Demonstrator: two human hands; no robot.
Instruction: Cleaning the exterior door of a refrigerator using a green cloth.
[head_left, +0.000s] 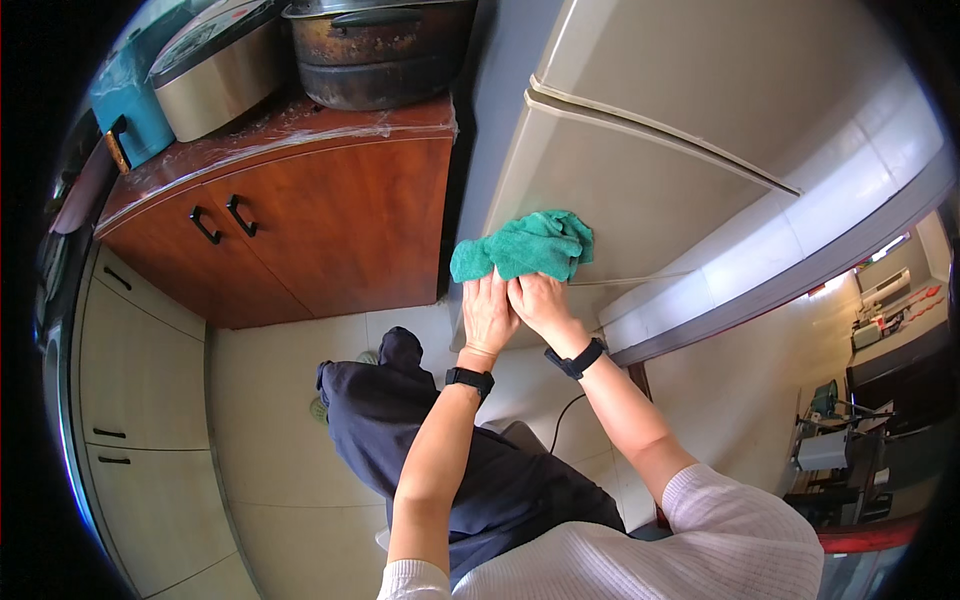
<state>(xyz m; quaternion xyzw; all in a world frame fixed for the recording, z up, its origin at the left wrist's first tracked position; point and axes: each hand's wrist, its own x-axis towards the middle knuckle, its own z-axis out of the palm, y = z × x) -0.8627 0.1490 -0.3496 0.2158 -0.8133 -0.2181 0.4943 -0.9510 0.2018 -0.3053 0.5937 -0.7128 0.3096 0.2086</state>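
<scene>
A bunched green towelling cloth (534, 244) lies against the lower part of a beige refrigerator door (622, 202), near its left edge. My left hand (489, 315) reaches up to the cloth's lower side, its fingertips at the fabric. Close beside it, my right hand (538, 298) holds the cloth too, with fingers partly hidden in the folds. Both hands are side by side and nearly touching. Above this door, a dark gap separates it from the upper refrigerator door (712, 67).
A reddish-brown wooden cabinet (337, 225) stands to the left, bearing a blackened pot (375, 56), an oval lidded container (217, 86) and a blue container (139, 112). Pale cabinets (146, 367) line the far left. A dark cable (559, 427) runs along the tiled floor (300, 465).
</scene>
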